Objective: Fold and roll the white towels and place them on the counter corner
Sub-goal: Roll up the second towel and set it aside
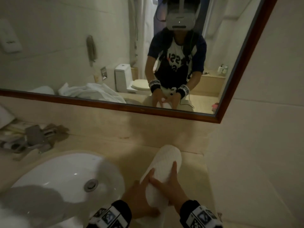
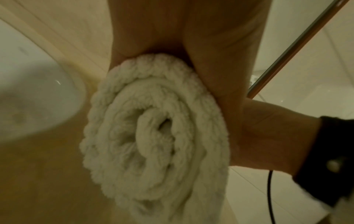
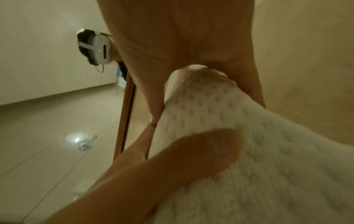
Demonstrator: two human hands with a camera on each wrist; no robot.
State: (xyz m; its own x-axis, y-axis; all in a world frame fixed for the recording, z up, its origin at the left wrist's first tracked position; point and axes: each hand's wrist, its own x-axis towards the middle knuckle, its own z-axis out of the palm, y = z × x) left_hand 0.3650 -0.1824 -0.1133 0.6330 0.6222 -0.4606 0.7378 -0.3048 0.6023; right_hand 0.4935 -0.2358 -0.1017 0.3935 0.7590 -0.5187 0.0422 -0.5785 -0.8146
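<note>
A rolled white towel [image 1: 167, 158] lies slanted over the beige counter [image 1: 194, 178], its far end pointing at the corner by the right wall. My left hand [image 1: 139, 193] grips the roll's near end from the left, thumb on top. My right hand [image 1: 166, 183] grips it from the right, one finger stretched along the roll. The left wrist view shows the towel's spiral end [image 2: 153, 136] under my left hand's palm [image 2: 182, 37]. In the right wrist view my thumb [image 3: 210, 145] presses on the towel's ribbed surface [image 3: 258, 159]. Whether the roll touches the counter is unclear.
A white oval sink [image 1: 65, 178] sits to the left of the towel. A faucet and a tray of small amenities [image 1: 32, 139] are at the back left. The framed mirror [image 1: 148, 111] reflects a heap of crumpled white towels [image 1: 92, 92]. A wall [image 1: 255, 145] bounds the counter on the right.
</note>
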